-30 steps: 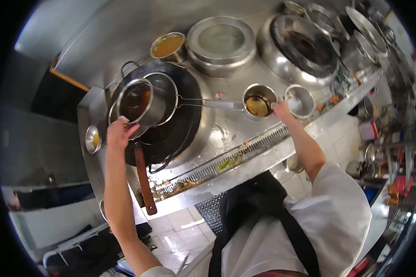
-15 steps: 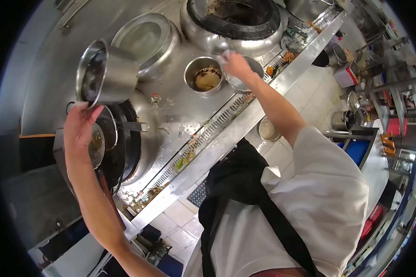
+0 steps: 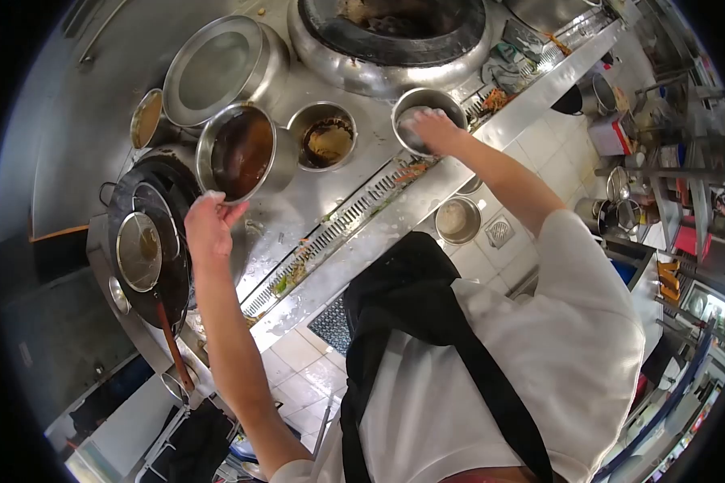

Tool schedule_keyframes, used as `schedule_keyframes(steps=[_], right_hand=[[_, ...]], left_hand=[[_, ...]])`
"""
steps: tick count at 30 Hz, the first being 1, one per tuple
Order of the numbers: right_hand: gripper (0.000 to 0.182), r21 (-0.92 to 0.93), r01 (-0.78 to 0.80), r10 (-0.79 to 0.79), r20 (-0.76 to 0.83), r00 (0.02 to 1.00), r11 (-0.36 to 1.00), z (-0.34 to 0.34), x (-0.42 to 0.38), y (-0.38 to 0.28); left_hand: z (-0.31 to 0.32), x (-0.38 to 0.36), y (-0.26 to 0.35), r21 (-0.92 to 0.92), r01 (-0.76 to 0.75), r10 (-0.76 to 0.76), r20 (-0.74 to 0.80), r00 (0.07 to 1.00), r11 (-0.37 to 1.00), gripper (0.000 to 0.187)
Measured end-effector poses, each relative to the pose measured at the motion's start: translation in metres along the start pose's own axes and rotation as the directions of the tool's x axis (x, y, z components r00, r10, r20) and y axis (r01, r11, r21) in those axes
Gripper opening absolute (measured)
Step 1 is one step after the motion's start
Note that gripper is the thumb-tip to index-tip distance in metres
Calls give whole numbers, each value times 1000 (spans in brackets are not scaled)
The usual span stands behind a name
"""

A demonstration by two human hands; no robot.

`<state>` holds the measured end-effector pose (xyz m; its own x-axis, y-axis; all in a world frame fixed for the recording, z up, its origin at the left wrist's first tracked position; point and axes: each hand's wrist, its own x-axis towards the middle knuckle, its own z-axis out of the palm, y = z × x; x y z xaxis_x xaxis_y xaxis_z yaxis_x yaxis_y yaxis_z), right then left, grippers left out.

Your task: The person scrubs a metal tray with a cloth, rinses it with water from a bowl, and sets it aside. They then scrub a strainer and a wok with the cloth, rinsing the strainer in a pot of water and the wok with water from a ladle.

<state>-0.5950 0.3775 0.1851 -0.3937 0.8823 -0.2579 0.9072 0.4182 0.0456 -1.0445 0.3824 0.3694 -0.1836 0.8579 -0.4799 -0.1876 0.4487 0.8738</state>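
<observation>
My left hand (image 3: 210, 229) is closed on the near rim of a metal pot (image 3: 278, 165). The pot is tilted toward me, with reddish-brown liquid inside. Just right of it stands another metal pot (image 3: 302, 129) with a tan and dark brown residue at the bottom. My right hand (image 3: 433, 129) reaches into a third metal pot (image 3: 407, 101) at the counter's front edge. Something whitish shows by its blurred fingers, but I cannot make out what it is.
A wok (image 3: 141, 306) with a wire strainer (image 3: 139, 251) is at left. A large basin (image 3: 274, 68) of cloudy liquid stands behind the pots, beside a big wok burner (image 3: 346, 72). A drain grate (image 3: 354, 205) with food scraps runs along the front edge.
My left hand has brought its pot rightward and lower, away from above the wok, close to the middle pot. My right hand has moved from the pot's rim down into it.
</observation>
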Motion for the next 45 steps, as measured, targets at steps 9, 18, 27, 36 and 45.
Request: schedule_keyframes(steps=[9,18,27,36,45], right_hand=[[56,622,-363,625,-269,733,694,-19,-52,126],[55,497,-512,548,86,832,700,67,-23,93],[21,652,9,394,-469,791,758,-233,72,12],[39,-208,124,-233,-664,711,970,-250,380,-127],[24,505,9,282,-496,821,863,-147,488,-170]], left_hand=[[-23,25,-84,-53,-13,6,-127,992,998,26],[-49,97,-198,673,-221,401,-122,908,706,17],[55,48,-211,-150,-90,30,-360,933,985,17],[46,-23,-199,306,-489,364,385,848,817,43],[-159,-312,-140,-21,-91,56,-648,760,996,40]])
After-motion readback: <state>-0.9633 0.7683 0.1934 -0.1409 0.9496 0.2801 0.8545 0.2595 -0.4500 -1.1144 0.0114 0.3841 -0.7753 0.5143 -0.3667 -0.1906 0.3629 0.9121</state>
